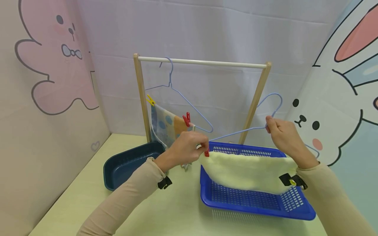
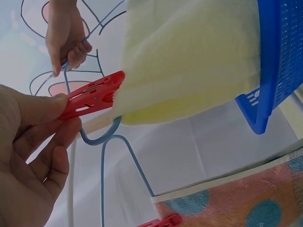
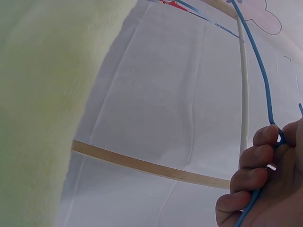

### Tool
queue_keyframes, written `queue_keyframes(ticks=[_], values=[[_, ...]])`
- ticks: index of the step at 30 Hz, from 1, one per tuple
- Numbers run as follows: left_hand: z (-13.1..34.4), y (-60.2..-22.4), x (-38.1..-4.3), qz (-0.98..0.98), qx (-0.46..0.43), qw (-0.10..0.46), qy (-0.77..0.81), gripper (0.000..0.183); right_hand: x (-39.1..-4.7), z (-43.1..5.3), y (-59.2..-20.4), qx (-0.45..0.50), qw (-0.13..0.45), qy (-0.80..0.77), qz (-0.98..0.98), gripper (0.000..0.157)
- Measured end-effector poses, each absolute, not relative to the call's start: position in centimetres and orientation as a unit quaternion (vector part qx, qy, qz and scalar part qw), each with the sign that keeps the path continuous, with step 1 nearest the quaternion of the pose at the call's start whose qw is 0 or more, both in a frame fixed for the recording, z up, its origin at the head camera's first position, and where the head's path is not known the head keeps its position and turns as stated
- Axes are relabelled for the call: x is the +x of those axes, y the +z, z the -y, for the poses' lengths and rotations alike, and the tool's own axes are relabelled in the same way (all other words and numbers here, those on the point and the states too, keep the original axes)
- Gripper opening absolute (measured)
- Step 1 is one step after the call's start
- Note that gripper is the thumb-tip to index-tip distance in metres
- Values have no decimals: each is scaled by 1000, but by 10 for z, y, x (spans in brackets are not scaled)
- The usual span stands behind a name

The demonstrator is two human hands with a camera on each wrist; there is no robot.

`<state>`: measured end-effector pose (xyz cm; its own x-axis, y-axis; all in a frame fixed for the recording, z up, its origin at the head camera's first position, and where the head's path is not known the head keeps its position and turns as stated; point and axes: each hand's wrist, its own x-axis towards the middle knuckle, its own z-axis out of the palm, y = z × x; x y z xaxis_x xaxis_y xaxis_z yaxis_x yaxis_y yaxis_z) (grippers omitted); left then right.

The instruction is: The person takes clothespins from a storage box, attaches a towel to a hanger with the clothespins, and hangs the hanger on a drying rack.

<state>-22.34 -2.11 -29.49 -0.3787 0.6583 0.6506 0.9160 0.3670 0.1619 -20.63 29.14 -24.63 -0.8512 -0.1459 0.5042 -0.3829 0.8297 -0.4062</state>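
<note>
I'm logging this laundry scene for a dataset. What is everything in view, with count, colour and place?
Drying rack: one, wooden posts with a white bar, back of the table.
Hangers: two, light blue; one on the bar, one held.
Yellow towel: one, pale yellow, on the held hanger above the basket.
Dotted towel: one, pegged on the hung hanger.
Clothespins: one yellow, two red.
Basket: one, blue, right.
Tub: one, dark blue, left.
Left hand: pinches a red clothespin at the yellow towel's corner.
Right hand: holds a hanger.

Cartoon-bunny walls (image 1: 339, 108) around pale green tabletop (image 1: 88, 193)
</note>
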Motion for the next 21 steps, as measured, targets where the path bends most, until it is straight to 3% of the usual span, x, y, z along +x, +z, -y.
queue_keyframes(ticks=[9,21], values=[[18,-295,-221,809,-496,224,-221,14,-207,-291,-245,144,233,252,928,51],[14,-298,-219,806,-499,245,-203,17,-208,-293,-245,145,225,253,929,50]])
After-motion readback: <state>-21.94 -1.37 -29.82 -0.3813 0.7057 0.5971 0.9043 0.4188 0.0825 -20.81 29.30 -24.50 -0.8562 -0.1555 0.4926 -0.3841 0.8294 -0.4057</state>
